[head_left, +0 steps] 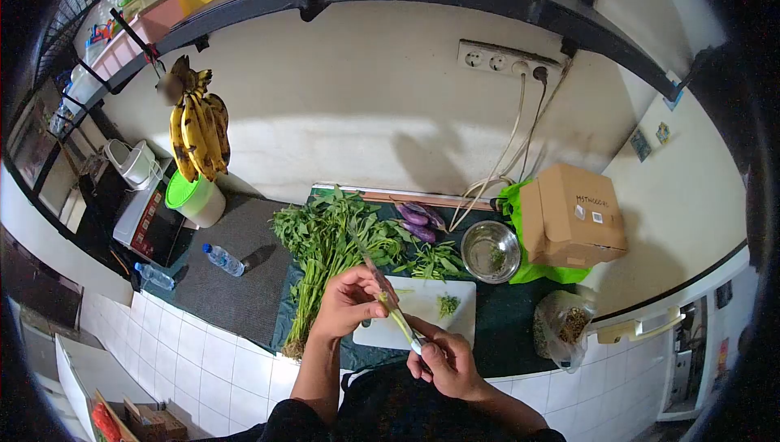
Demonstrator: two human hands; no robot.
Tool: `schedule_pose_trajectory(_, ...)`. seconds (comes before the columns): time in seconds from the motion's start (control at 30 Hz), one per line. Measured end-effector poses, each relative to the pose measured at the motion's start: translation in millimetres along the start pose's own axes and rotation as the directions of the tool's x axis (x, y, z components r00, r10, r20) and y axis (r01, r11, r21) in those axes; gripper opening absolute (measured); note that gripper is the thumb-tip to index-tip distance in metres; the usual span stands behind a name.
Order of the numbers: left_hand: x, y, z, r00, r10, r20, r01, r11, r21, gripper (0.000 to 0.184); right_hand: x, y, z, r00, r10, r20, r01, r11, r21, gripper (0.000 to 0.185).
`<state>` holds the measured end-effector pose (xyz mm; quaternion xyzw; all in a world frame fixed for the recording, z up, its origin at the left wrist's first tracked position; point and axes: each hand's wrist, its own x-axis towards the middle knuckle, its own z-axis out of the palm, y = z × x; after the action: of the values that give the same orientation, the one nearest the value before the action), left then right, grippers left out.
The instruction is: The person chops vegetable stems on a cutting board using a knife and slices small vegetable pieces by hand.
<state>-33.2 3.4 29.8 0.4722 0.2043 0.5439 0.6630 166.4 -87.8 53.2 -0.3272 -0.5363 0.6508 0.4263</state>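
My left hand (pixel 351 304) is raised above a white cutting board (pixel 459 332), its fingers closed on a pale green stem (pixel 398 317). My right hand (pixel 448 365) grips a knife (pixel 372 267) by its light handle; the blade points up and to the left, alongside the stem and the left fingers. On the board lies a small heap of chopped greens (pixel 448 305). A big bunch of leafy green vegetable (pixel 325 251) with long stems and roots lies to the left of the board. Some loose leafy sprigs (pixel 431 262) rest just behind it.
Purple eggplants (pixel 418 221) and a steel bowl (pixel 491 252) with some greens stand behind. A cardboard box (pixel 573 216) sits on a green bag at right, a plastic bag (pixel 561 330) in front. Water bottles (pixel 223 260) stand left; bananas (pixel 199 133) hang above.
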Motion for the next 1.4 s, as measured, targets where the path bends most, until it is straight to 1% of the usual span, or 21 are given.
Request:
schedule_pose_trajectory(0.03,-1,0,-2,1.000,-0.009,-0.019,0.009,1.000,0.018,0.039,0,-1,0,1.000,-0.012,0.009,0.012,1.000,-0.011,0.057)
schedule_pose_trajectory(0.07,-2,0,-3,0.999,-0.017,-0.039,0.018,0.999,0.036,0.038,0,0,0,1.000,-0.011,0.009,0.012,1.000,-0.011,0.057)
schedule_pose_trajectory(0.13,-3,0,-3,0.999,-0.033,-0.038,0.034,0.999,0.029,0.038,0,2,-1,1.000,-0.010,0.003,0.010,1.000,0.018,0.047)
schedule_pose_trajectory(0.2,-4,0,-1,0.998,-0.048,-0.034,0.048,0.999,0.018,0.038,1,5,0,1.000,-0.019,0.000,0.019,1.000,0.002,0.047)
schedule_pose_trajectory(0.27,-4,0,2,0.999,-0.038,0.007,0.038,0.999,-0.013,0.037,1,7,0,1.000,-0.029,-0.006,0.029,0.999,-0.014,0.047)
schedule_pose_trajectory(0.4,-2,-1,2,1.000,-0.023,0.012,0.022,1.000,0.017,0.038,1,6,1,1.000,-0.005,-0.018,0.005,1.000,-0.025,0.046)
schedule_pose_trajectory(0.5,0,3,3,0.999,-0.033,-0.016,0.034,0.999,0.030,0.039,0,6,1,1.000,-0.014,-0.021,0.013,0.999,-0.030,0.046)
schedule_pose_trajectory(0.6,-1,0,-2,0.999,-0.032,-0.025,0.032,0.999,-0.025,0.038,1,9,0,0.999,-0.027,-0.020,0.026,0.998,-0.052,0.045)
schedule_pose_trajectory(0.7,-3,2,-1,0.999,-0.030,-0.040,0.030,1.000,-0.001,0.037,4,8,2,0.999,-0.031,-0.016,0.029,0.996,-0.083,0.044)
schedule_pose_trajectory(0.77,-5,-6,-8,0.999,-0.050,-0.007,0.051,0.995,0.086,0.036,4,7,2,0.999,-0.032,-0.018,0.030,0.995,-0.096,0.044)
schedule_pose_trajectory(0.8,-5,-8,-9,0.999,-0.049,-0.007,0.050,0.995,0.086,0.036,3,9,2,0.999,-0.026,-0.033,0.023,0.996,-0.084,0.044)
schedule_pose_trajectory(0.87,-3,-11,-10,0.998,-0.065,-0.001,0.065,0.997,0.039,0.035,3,10,3,0.999,-0.022,-0.046,0.019,0.997,-0.071,0.044)
schedule_pose_trajectory(1.0,1,-12,-12,0.999,-0.053,-0.005,0.053,0.998,0.017,0.034,2,10,2,0.999,-0.012,-0.050,0.010,1.000,-0.029,0.044)
schedule_pose_trajectory(1.1,2,-13,-12,0.999,-0.033,0.025,0.033,0.999,-0.007,0.033,3,11,3,0.999,-0.013,-0.047,0.013,1.000,-0.008,0.045)
schedule_pose_trajectory(1.17,2,-14,-13,0.996,-0.022,0.090,0.015,0.997,0.080,0.032,5,12,4,0.999,-0.022,-0.039,0.022,1.000,-0.001,0.045)
schedule_pose_trajectory(1.2,1,-15,-14,0.996,-0.021,0.088,0.014,0.997,0.080,0.032,6,14,4,0.998,0.003,-0.063,-0.002,1.000,0.012,0.045)
schedule_pose_trajectory(1.27,1,-19,-16,0.997,-0.074,0.007,0.073,0.993,0.094,0.033,8,18,2,0.996,0.027,-0.085,-0.025,0.999,0.024,0.045)
schedule_pose_trajectory(1.3,2,-19,-17,0.997,-0.075,0.007,0.074,0.993,0.094,0.033,9,21,1,0.995,0.030,-0.095,-0.031,0.999,-0.012,0.045)
schedule_pose_trajectory(1.33,4,-19,-18,0.996,-0.092,0.022,0.087,0.984,0.157,0.035,10,24,0,0.994,0.034,-0.105,-0.040,0.998,-0.047,0.045)
schedule_pose_trajectory(1.37,4,-20,-19,0.993,-0.110,0.035,0.100,0.971,0.219,0.037,12,27,-1,0.994,0.039,-0.105,-0.044,0.998,-0.046,0.045)
schedule_pose_trajectory(1.4,3,-25,-21,0.993,-0.113,0.034,0.103,0.971,0.217,0.037,14,30,-2,0.992,0.071,-0.109,-0.075,0.997,-0.030,0.045)
